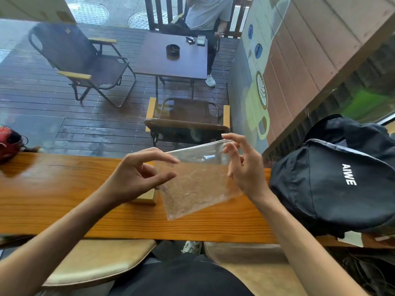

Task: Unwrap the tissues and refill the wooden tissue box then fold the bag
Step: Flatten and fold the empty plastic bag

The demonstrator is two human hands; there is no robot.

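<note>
A clear, crinkled plastic bag (196, 182) hangs flat and empty above the wooden counter (64, 193). My right hand (243, 167) pinches its upper right corner between thumb and fingers. My left hand (136, 174) is at the bag's left edge, thumb and forefinger close on the plastic, the other fingers spread. The pale wooden tissue box (148, 196) stands on the counter behind my left hand, which hides most of it; only a lower corner shows. No tissues are visible.
A black backpack (333, 184) lies on the counter close to the right of my right hand. A red object (9, 142) sits at the counter's far left end. Beyond the window are a deck, chairs, a table and a seated person.
</note>
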